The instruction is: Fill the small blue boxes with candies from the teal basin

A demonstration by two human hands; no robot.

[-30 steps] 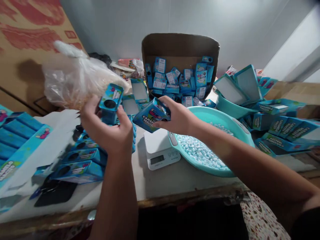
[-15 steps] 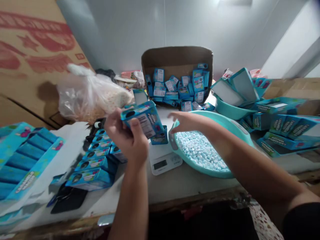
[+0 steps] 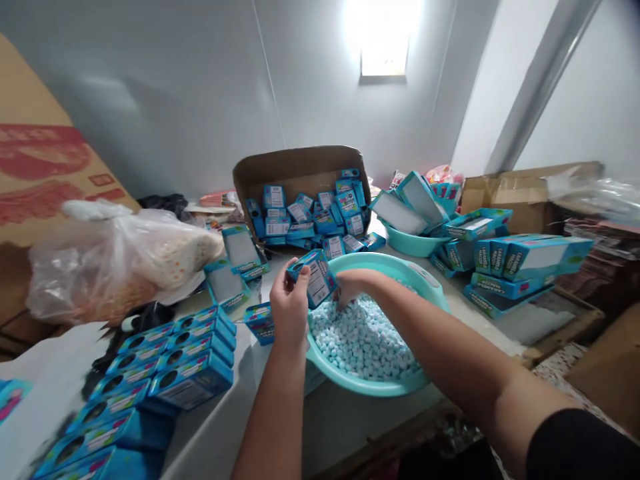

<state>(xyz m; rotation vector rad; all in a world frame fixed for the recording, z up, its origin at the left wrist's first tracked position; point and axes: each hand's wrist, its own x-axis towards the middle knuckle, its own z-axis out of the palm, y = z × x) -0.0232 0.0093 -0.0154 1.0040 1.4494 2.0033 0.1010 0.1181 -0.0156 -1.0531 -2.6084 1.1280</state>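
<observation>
My left hand grips a small blue candy box and holds it tilted over the near-left rim of a teal basin. The basin is heaped with small pale-blue candies. My right hand reaches into the candies just beside the box, fingers curled down into the pile; what they hold is hidden. Another small blue box stands on the table just left of my left wrist.
A row of filled blue boxes lies at the near left. A clear plastic bag sits behind them. A cardboard carton of small blue boxes stands at the back. Larger blue cartons and a second teal basin lie at right.
My view has tilted up and shifted. My left hand carried the box rightward over the basin, and my right hand dropped into the candies. The scale is hidden now.
</observation>
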